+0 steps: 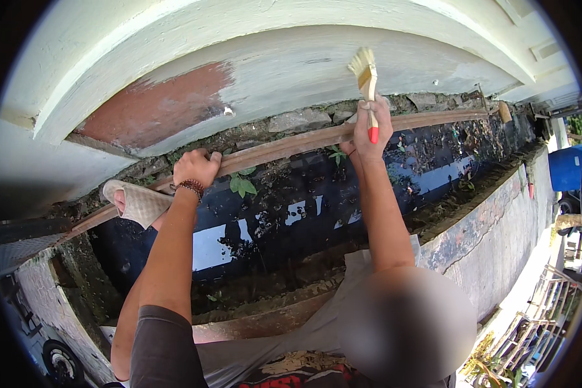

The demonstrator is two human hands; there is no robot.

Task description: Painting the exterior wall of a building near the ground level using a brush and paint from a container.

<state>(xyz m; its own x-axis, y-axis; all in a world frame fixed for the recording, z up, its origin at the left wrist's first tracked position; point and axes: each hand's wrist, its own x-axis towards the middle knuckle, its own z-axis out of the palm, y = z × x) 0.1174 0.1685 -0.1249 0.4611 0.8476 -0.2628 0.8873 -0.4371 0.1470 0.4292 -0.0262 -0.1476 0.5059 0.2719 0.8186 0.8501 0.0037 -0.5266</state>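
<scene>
A paintbrush [367,79] with pale bristles and a red-tipped wooden handle is held in my right hand [376,129], bristles up against or just in front of the low wall [284,68]; contact I cannot tell. Much of that wall panel carries streaky pale grey-white paint, while a reddish-brown patch [168,107] shows at its left. My left hand [197,169] is closed over a long brown wooden plank [271,150] running along the wall's foot. Beside it, one of my feet in a checked slipper [142,204] rests on the plank.
Below the plank lies a ditch of dark water [278,239] with leaves and debris. A green-leaved plant [242,184] grows at its edge. Broken stones [301,121] line the wall's base. A concrete wall [491,226] borders the near right side; a blue container [566,169] stands beyond.
</scene>
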